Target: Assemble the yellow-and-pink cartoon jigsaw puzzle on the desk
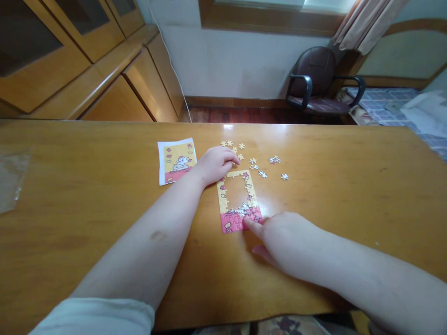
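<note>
A partly assembled jigsaw puzzle (pixel 238 224) lies on the table, its yellow border and pink lower part joined around a gap in the middle. My right hand (pixel 284 235) rests at its lower right, with the index finger stretched onto the pink part and the thumb apart. Above the puzzle's upper left corner is my left hand (pixel 217 164), fingers loosely bent beside loose yellow puzzle pieces (pixel 241 146); nothing shows in its grasp. White-patterned loose pieces (pixel 262 174) lie to the right of the yellow ones.
A printed reference picture (pixel 178 160) lies left of the puzzle, partly behind my left forearm. A clear plastic bag (pixel 12 181) is at the table's (pixel 104 153) left edge. Beyond the table stand wooden cabinets (pixel 139 88) and an armchair (pixel 317 79).
</note>
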Motion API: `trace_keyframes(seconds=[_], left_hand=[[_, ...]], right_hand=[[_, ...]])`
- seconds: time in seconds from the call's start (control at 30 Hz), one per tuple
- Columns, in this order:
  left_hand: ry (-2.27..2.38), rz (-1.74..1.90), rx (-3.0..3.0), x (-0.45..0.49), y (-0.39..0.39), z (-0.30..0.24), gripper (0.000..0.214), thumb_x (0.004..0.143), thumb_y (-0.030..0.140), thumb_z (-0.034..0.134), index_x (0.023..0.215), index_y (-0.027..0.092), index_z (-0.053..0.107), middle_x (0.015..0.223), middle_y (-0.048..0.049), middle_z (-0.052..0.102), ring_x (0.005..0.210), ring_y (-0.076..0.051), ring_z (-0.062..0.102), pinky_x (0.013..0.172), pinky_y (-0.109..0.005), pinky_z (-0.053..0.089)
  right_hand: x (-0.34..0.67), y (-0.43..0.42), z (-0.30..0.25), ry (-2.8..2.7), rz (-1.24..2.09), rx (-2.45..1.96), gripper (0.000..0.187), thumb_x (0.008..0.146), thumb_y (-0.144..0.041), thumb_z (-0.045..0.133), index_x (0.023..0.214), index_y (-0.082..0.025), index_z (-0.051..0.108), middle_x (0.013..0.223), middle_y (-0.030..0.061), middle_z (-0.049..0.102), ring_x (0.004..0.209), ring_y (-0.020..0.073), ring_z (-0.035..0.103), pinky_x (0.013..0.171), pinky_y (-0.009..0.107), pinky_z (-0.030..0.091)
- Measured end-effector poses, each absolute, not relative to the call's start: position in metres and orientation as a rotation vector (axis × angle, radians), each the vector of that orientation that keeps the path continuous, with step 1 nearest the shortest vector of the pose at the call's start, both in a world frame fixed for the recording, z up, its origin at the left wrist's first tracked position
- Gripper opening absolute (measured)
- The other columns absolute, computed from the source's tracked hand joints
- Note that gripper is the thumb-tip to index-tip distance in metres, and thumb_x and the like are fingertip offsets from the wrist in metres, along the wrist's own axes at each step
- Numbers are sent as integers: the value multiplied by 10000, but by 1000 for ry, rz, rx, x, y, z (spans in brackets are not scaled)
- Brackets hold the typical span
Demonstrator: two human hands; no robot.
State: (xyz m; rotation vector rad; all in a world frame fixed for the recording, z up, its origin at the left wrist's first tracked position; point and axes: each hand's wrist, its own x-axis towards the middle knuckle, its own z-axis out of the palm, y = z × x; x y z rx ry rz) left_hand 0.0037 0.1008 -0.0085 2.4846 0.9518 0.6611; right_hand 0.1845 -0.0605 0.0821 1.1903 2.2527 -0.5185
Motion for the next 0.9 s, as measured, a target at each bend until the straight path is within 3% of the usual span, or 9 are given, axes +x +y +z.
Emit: trace_keyframes(seconds=[0.43, 0.73, 0.9], left_hand=[[957, 674, 2474, 3, 101, -10, 319, 782, 59, 455, 841, 211, 729, 971, -19, 738, 969, -186, 654, 960, -380, 505], [947, 673, 2473, 4, 100, -8, 318, 775, 54, 451, 832, 205, 725, 963, -25, 739, 962, -186, 656, 960, -381, 507], [950, 671, 2479, 3, 101, -9, 315, 776, 63, 454, 836, 212, 725, 969, -19, 741, 966, -182, 656, 961, -380, 511]], right_hand=[[178, -61, 77, 2181, -550, 1206, 610, 949, -411, 468, 1482, -119, 422, 853, 161, 738, 771, 280, 721, 527, 297, 391], [176, -61, 79, 2184, -535, 1204, 565, 965, -426, 432, 1451, -139, 470, 865, 157, 741, 753, 284, 717, 522, 300, 395], [181, -64, 67, 2311, -488, 1212, 591, 950, -446, 436, 1443, -122, 478, 766, 148, 728, 675, 275, 704, 500, 294, 388]])
